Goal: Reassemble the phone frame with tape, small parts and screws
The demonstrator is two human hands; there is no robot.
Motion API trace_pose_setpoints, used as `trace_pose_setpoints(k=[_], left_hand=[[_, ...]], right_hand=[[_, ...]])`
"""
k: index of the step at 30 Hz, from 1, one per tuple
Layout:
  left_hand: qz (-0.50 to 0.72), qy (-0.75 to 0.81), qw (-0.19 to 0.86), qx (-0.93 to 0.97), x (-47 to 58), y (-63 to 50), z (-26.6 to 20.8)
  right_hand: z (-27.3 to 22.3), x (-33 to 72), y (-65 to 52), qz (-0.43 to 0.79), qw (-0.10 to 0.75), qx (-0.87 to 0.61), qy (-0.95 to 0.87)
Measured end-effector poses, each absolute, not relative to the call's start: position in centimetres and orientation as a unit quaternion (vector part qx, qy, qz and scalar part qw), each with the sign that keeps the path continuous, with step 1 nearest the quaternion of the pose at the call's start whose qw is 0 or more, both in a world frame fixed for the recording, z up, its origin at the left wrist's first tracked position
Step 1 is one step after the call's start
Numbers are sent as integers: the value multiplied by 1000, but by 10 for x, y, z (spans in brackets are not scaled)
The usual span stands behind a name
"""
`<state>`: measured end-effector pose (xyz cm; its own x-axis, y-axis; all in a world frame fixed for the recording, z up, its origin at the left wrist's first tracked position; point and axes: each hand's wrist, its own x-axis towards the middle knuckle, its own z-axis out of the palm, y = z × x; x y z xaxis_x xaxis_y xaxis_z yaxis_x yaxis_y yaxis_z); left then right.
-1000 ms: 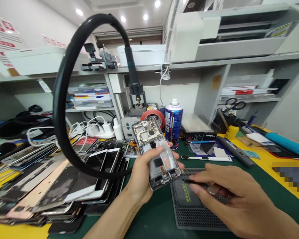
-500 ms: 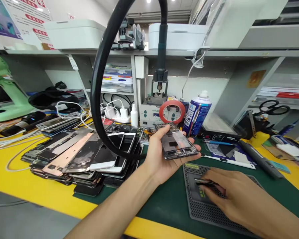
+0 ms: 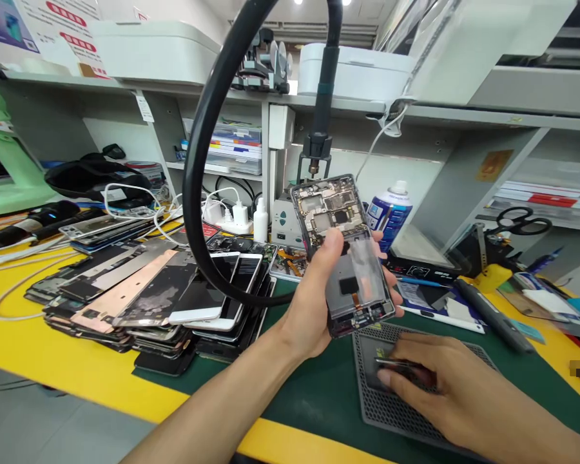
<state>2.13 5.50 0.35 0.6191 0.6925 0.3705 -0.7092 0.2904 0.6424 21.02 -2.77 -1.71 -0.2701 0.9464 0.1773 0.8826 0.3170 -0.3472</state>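
Note:
My left hand grips an opened phone by its long edges, thumb across its face and fingers behind. Its back cover is off, so the circuit board in the upper half and the grey battery area with a ribbon cable below are bare. It is held up and tilted toward me, above the mat. Lower right, my right hand is closed around slim dark tweezers, partly hidden by the fingers. That hand rests over a grey perforated pad.
Stacked phones and phone parts lie at left. A thick black hose loops down close to my left forearm. Behind the phone stands a blue spray can. Scissors, a grey pen-like tool and a white stick are at right.
My left hand has tipped the phone upright, so its inner face now turns toward me. My right hand stays over the pad with the tweezers, shifted slightly. The view has moved a little.

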Motion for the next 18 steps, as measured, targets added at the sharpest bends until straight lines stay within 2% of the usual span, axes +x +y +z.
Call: trace_pose_setpoints(k=[3, 13, 16, 18], left_hand=[[428, -27, 788, 442, 21, 53, 1], [423, -19, 761, 492, 19, 48, -6], [427, -19, 758, 493, 19, 47, -6], [432, -24, 756, 491, 19, 47, -6]], right_hand=[[-11, 206, -29, 134, 144, -573, -795], [-6, 200, -33, 164, 170, -548, -802], [-9, 203, -35, 158, 225, -543, -793], [-12, 207, -36, 140, 310, -535, -773]])
